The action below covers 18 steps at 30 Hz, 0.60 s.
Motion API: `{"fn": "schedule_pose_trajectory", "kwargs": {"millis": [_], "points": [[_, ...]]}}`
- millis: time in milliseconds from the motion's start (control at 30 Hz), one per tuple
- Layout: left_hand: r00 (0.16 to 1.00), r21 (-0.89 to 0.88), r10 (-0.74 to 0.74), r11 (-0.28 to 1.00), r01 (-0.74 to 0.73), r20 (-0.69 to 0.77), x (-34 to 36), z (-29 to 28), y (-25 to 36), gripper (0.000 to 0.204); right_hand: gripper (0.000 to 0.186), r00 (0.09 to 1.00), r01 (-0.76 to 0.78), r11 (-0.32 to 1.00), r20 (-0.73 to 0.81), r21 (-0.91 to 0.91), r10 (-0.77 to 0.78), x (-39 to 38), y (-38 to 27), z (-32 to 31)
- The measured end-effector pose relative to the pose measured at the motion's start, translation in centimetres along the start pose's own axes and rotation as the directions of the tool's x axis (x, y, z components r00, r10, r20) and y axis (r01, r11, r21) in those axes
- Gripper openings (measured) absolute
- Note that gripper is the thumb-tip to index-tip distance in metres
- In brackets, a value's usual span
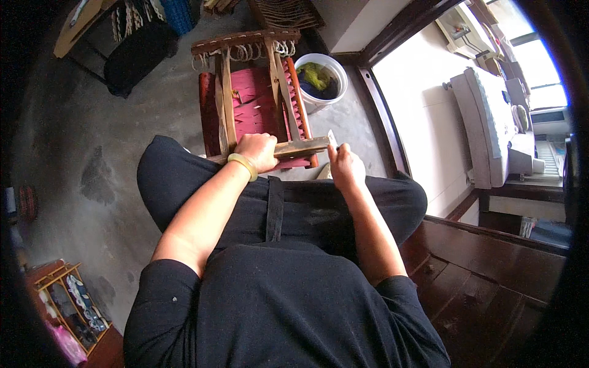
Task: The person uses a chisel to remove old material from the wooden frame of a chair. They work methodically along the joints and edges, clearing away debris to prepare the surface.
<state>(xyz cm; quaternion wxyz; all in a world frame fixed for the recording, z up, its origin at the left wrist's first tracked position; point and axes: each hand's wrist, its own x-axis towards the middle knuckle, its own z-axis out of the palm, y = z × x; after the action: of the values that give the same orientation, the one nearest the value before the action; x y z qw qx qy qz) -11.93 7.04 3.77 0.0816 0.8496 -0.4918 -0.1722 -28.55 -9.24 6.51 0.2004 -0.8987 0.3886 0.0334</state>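
A wooden stool frame (225,104) leans in front of my lap, its far bar wound with loops of pale cord. My left hand (257,152), with a pale bangle at the wrist, is wrapped round the frame's near bar (302,147). At that bar's right end my right hand (347,167) is closed on a small knife (332,138). Its pale blade points away from me beside the wood; whether it touches cannot be made out. Beneath the frame is a stool with a red woven seat (251,83), partly covered by the frame.
Right of the stools stands a white bucket (341,83) holding yellow-green and dark stuff. A black-seated stool (140,58) is at the far left, and a slatted seat (286,13) at the back. A dark door frame (385,116) borders the right. A rack (76,306) stands lower left.
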Motion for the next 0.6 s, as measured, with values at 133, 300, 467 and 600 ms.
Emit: {"fn": "schedule_pose_trajectory", "kwargs": {"millis": [133,300,467,600], "points": [[1.0,0.005,-0.006,1.0,0.006,-0.012,0.0,-0.1,-0.2,0.034,0.044,0.993,0.105,0.992,0.04,0.069,-0.107,-0.2,-0.8,0.4],[1.0,0.001,-0.012,1.0,0.012,-0.01,0.0,-0.1,-0.1,0.034,0.039,0.978,0.196,0.981,0.065,0.003,-0.196,-1.3,0.0,2.4],[1.0,0.008,0.003,1.0,-0.004,0.009,-0.1,-0.7,0.2,0.031,0.04,0.963,0.261,0.952,0.029,0.16,-0.269,-2.3,-2.4,1.6],[1.0,-0.004,0.003,1.0,-0.003,-0.005,-0.2,-0.7,0.1,0.031,0.048,0.939,0.333,0.913,0.006,0.236,-0.344,-2.5,-3.2,1.2]]}}
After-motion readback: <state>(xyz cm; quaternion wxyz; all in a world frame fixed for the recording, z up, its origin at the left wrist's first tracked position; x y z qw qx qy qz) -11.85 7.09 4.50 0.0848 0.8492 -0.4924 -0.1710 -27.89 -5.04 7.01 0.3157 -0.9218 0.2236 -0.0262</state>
